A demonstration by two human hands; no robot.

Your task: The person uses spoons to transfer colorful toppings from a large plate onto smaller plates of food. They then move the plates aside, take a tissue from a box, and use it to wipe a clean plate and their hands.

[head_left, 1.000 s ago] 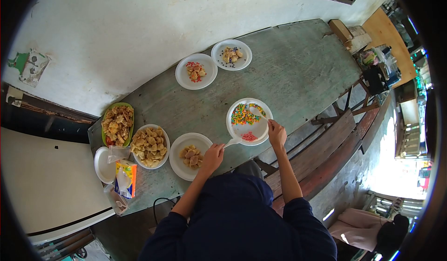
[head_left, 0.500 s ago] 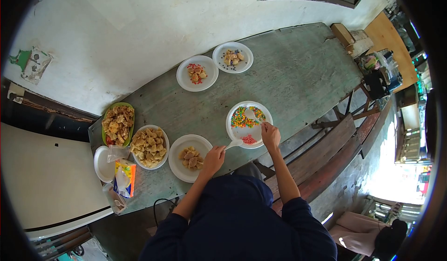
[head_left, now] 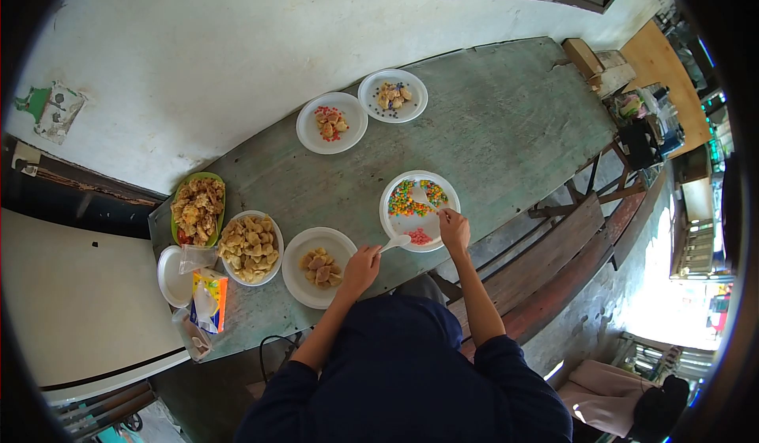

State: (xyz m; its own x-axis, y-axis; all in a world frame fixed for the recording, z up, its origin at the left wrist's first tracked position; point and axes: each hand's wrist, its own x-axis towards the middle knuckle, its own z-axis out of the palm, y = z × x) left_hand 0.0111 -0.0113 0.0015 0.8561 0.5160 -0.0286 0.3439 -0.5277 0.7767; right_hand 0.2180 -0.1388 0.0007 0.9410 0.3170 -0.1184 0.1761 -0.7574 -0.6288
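My left hand (head_left: 363, 266) is closed on the handle of a white plastic spoon (head_left: 398, 242), its bowl at the edge of a white plate (head_left: 384, 215). On that plate lie multicoloured candy bits (head_left: 401, 199) and a small separate group of pink bits (head_left: 419, 236). My right hand (head_left: 454, 229) grips a second white spoon (head_left: 421, 195), whose head rests among the multicoloured bits. Left of my left hand is another white plate (head_left: 291, 283) with a small pile of golden-brown fried pieces (head_left: 320, 269). Whether the left spoon carries anything is too small to tell.
Further left are a heaped plate of fried pieces (head_left: 251, 249), a green dish of fried food (head_left: 198, 210), stacked white plates (head_left: 172, 278) and an orange-yellow packet (head_left: 209, 302). Two topped plates, one with red bits (head_left: 332, 123), one with dark bits (head_left: 393, 95), stand near the wall.
My right hand and its spoon have shifted slightly within the candy plate. The left hand keeps almost the same place; the whole view has drifted a little.
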